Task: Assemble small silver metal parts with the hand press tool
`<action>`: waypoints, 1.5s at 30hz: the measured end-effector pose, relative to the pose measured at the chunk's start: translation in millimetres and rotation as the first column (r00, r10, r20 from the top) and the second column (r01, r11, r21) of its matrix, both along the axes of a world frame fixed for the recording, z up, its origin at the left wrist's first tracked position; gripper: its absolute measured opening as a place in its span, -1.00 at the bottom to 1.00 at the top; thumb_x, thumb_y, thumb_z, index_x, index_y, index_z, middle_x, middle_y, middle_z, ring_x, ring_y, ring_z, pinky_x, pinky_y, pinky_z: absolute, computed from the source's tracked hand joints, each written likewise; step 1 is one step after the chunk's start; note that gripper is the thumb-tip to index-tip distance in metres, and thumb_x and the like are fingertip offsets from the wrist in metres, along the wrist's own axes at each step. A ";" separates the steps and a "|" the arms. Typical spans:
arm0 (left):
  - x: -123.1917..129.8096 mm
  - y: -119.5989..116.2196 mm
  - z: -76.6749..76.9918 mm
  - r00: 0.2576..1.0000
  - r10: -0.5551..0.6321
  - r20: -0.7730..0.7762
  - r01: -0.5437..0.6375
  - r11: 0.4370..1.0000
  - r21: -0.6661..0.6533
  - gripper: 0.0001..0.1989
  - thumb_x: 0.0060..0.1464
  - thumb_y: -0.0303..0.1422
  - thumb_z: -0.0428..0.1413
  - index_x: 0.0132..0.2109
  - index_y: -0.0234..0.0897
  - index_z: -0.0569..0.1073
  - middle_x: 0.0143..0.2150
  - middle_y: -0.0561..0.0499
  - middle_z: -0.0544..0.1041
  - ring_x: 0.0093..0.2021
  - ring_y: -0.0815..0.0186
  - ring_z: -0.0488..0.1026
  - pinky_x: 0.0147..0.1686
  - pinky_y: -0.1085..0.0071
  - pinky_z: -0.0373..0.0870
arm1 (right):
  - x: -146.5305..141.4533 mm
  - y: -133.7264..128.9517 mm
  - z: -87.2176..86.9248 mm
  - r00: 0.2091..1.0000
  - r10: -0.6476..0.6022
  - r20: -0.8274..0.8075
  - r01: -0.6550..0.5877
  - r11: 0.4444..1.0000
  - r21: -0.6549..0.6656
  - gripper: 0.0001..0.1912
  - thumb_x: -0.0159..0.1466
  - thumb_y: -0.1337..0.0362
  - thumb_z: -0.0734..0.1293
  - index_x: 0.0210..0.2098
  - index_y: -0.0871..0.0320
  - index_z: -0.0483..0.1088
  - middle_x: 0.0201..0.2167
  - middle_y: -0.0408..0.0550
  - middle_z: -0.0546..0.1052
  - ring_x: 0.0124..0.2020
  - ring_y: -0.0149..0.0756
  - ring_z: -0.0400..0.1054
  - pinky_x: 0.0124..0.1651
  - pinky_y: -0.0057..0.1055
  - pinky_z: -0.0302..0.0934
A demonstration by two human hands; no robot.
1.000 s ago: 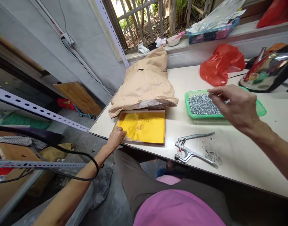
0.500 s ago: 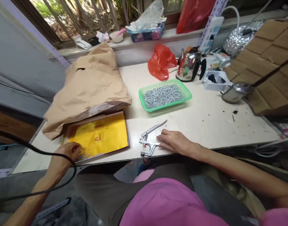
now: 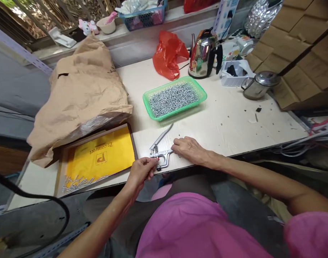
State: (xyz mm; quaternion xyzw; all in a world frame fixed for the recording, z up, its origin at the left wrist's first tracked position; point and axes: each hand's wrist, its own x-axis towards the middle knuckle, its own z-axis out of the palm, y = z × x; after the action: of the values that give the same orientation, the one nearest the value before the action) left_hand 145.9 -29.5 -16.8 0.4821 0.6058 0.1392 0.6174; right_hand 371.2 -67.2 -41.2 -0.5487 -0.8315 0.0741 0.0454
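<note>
A pair of snap-fastener pliers (image 3: 165,154) lies on the table near its front edge, handles spread apart. My right hand (image 3: 189,149) has its fingers curled over the end of the lower handle. At the jaw end, my left hand (image 3: 144,168) pinches thumb and fingertips together beside the red-tipped die. Whatever lies in that pinch is too small to make out. To the left, a shallow box lined with a yellow printed sheet (image 3: 102,152) carries a small pile of silver metal pieces (image 3: 78,183) along its near edge. Many similar pieces fill a green plastic basket (image 3: 174,114) beyond the pliers.
A large brown paper bag (image 3: 80,93) covers the back left. Behind the basket are a red plastic bag (image 3: 168,53) and a steel kettle (image 3: 203,55). A lidded metal cup (image 3: 260,86), white box (image 3: 235,77) and cardboard (image 3: 290,53) stand right. A dark cable (image 3: 32,195) hangs at left.
My left hand has moved right, from the small metal pieces on the yellow sheet to the pliers' jaw. My right hand stays at the handle. The whole view has shifted slightly.
</note>
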 end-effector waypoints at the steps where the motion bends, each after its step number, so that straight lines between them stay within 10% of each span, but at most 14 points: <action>1: 0.9 -0.6 -1.7 1.000 -0.004 -0.004 0.004 1.000 -0.007 -0.59 -0.26 -0.07 0.31 -0.44 -0.35 0.44 -0.69 0.16 0.33 -0.74 0.55 0.15 -0.77 0.60 0.01 | -0.2 -0.5 0.6 1.000 -0.002 -0.003 0.002 1.000 -0.005 -0.83 0.37 0.36 0.17 -0.21 0.15 0.40 -0.25 -0.04 0.43 -0.32 -0.33 0.27 -0.29 -0.36 -0.04; 21: 3.2 17.5 2.0 0.967 -0.232 -0.104 0.209 0.958 -0.195 -0.60 -0.24 -0.10 0.31 -0.58 -0.32 0.37 -0.78 0.11 0.33 -0.78 0.53 0.19 -0.75 0.62 0.07 | -4.8 -5.8 17.8 0.999 -0.032 -0.004 0.032 0.997 -0.077 -0.78 0.39 0.37 0.11 -0.19 0.21 0.39 -0.21 0.04 0.44 -0.28 -0.29 0.26 -0.29 -0.36 -0.01; 33: -1.6 13.5 -0.1 0.973 -0.216 -0.080 0.195 0.956 -0.218 -0.59 -0.24 -0.10 0.33 -0.49 -0.33 0.38 -0.72 0.08 0.41 -0.74 0.51 0.30 -0.71 0.63 0.23 | -5.0 -6.5 10.5 0.999 -0.028 0.021 0.028 0.999 -0.018 -0.80 0.37 0.39 0.14 -0.20 0.20 0.39 -0.25 0.00 0.44 -0.29 -0.29 0.28 -0.34 -0.35 0.00; 39: 2.1 2.2 0.5 0.967 -0.181 -0.177 0.186 0.983 0.007 -0.63 -0.14 -0.09 0.27 -0.37 -0.33 0.42 -0.71 0.11 0.42 -0.71 0.46 0.36 -0.66 0.58 0.35 | -10.4 -13.6 7.6 0.998 -0.069 0.003 0.068 0.995 0.069 -0.78 0.36 0.43 0.14 -0.25 0.23 0.42 -0.29 0.01 0.46 -0.30 -0.27 0.27 -0.33 -0.33 0.00; 45: 1.5 4.7 1.3 0.984 -0.151 -0.095 0.132 0.974 -0.183 -0.56 -0.30 -0.09 0.34 -0.42 -0.32 0.37 -0.67 0.14 0.41 -0.73 0.48 0.34 -0.72 0.59 0.31 | -12.8 -16.6 5.2 0.997 -0.081 -0.001 0.081 0.992 0.096 -0.78 0.36 0.42 0.15 -0.24 0.23 0.43 -0.30 0.01 0.47 -0.30 -0.27 0.27 -0.34 -0.33 -0.01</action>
State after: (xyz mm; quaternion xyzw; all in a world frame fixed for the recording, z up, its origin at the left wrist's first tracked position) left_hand 147.4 -24.8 -15.5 0.4745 0.6122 0.0146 0.6323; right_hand 358.4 -83.8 -36.1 -0.5795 -0.8111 0.0314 0.0734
